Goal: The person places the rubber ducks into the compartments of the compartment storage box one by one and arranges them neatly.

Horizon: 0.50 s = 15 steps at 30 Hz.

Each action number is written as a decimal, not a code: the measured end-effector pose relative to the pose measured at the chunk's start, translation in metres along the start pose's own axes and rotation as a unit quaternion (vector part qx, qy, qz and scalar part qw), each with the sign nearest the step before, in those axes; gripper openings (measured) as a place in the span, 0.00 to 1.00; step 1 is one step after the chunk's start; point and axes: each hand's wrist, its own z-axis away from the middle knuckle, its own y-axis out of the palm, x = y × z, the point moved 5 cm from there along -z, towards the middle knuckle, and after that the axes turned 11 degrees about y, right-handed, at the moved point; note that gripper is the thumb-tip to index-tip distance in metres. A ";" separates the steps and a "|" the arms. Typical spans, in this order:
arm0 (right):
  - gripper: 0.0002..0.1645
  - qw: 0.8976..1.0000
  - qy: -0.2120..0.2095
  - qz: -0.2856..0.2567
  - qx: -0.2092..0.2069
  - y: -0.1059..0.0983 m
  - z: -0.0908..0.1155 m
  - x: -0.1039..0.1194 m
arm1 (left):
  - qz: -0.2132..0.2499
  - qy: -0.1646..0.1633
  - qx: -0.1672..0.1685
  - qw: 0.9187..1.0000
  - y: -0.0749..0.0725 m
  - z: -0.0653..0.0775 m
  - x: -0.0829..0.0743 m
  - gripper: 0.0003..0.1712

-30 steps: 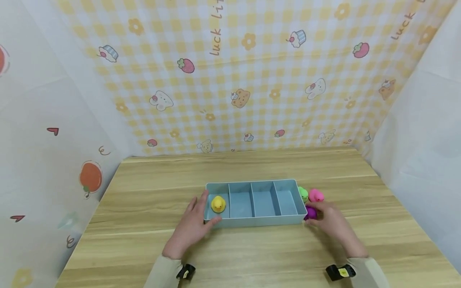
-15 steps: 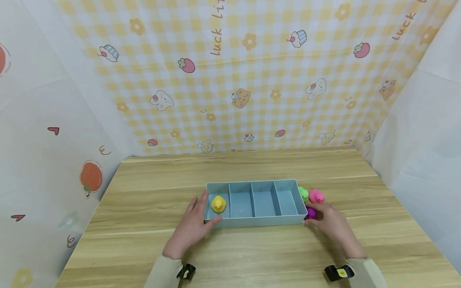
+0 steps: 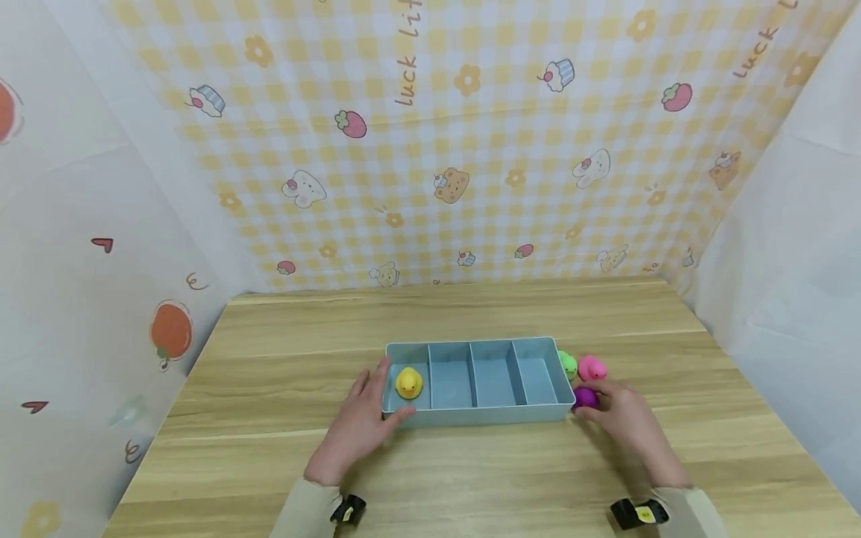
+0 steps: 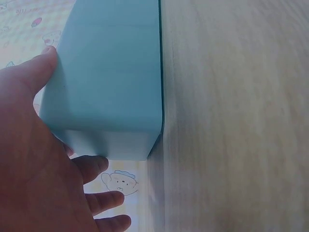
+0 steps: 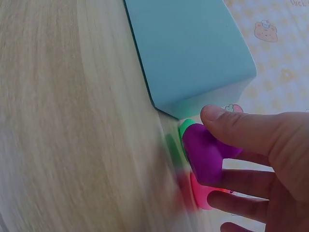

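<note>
Head view has the purple toy [image 3: 585,398] just past 3 o'clock of the blue-grey tray [image 3: 484,415], right by its end wall. The right hand [image 3: 625,422] has it pinched between thumb and fingers, and the right wrist cam shows the same grip. Honestly can't tell if the toy is touching the counter [image 3: 471,478] or not. Toy count is four: one purple, one green, one pink, one yellow. Going by the purple one, the green duck [image 3: 569,366] is at 11 o'clock, partly hidden by the tray, and the pink duck [image 3: 593,368] is at about 12. The yellow duck [image 3: 409,382] sits inside the tray, in the 9 o'clock end of four compartments in a row. Left hand [image 3: 356,422] is spread wide around that end, thumb at the front edge.

Two black wrist straps, left one [image 3: 348,510] and right one [image 3: 627,514]; the right has a yellow label [image 3: 646,514] too tiny to read. Up at 12 there's a yellow checked cloth [image 3: 377,164] where I can read "luck" twice, around 11:30 and 1:30, with more lettering cut off above.
</note>
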 end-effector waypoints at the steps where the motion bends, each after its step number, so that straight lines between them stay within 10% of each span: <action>1: 0.27 1.000 0.002 0.000 0.002 -0.001 0.001 0.000 | 0.000 -0.001 0.003 1.000 0.001 0.000 0.000 0.52; 15: 0.24 1.000 -0.009 -0.003 -0.019 -0.020 0.006 0.007 | -0.002 -0.007 0.008 1.000 0.000 0.001 0.000 0.52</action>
